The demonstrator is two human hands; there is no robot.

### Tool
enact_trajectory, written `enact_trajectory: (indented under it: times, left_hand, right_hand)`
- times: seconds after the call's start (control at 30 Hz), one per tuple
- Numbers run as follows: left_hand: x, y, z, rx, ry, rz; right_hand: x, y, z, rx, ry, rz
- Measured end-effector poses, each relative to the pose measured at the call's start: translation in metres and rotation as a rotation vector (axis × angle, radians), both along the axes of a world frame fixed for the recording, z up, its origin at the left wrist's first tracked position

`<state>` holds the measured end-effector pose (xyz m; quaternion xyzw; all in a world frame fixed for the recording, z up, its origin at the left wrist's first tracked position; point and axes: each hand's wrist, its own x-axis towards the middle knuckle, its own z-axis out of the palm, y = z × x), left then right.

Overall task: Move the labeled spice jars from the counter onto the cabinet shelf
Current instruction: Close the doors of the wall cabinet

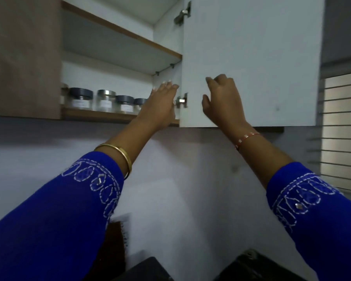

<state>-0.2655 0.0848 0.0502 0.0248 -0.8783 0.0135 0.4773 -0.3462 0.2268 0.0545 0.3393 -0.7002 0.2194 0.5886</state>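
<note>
Four spice jars [107,100] stand in a row at the front of the lower cabinet shelf [97,115], each clear-bodied with a white label and a dark or metal lid. Your left hand [160,104] reaches into the cabinet to the right of the row with straight fingers, holding nothing; whether it touches the nearest jar cannot be told. Your right hand [221,98] hangs loosely curled before the open cabinet door [251,57], also holding nothing. Treat each jar as rigid, smooth-walled, probably breakable and moderately light. Grip around the body below the lid, not by the lid alone, which may come loose
</note>
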Motion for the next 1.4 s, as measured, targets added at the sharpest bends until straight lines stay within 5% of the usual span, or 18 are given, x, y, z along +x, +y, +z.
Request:
enact_trajectory:
  times: [0.27, 0.43, 0.63, 0.83, 1.4]
  left_hand:
    - [-0.091, 0.123, 0.000, 0.007, 0.053, -0.309]
    - [-0.126, 0.190, 0.007, 0.003, 0.101, -0.435]
    - [-0.155, 0.242, 0.018, 0.024, 0.130, -0.472]
    - [-0.176, 0.260, 0.023, 0.109, 0.137, -0.458]
    - [-0.123, 0.225, 0.043, 0.194, 0.408, -0.537]
  right_hand:
    - [-0.064, 0.127, 0.005, -0.289, 0.094, -0.163]
    - [-0.099, 0.179, -0.005, -0.375, -0.034, -0.216]
    - [-0.137, 0.196, -0.028, -0.439, -0.431, 0.081]
    - [-0.144, 0.188, -0.035, -0.460, -0.555, 0.589]
    - [-0.077, 0.100, -0.053, -0.737, -0.204, 0.949]
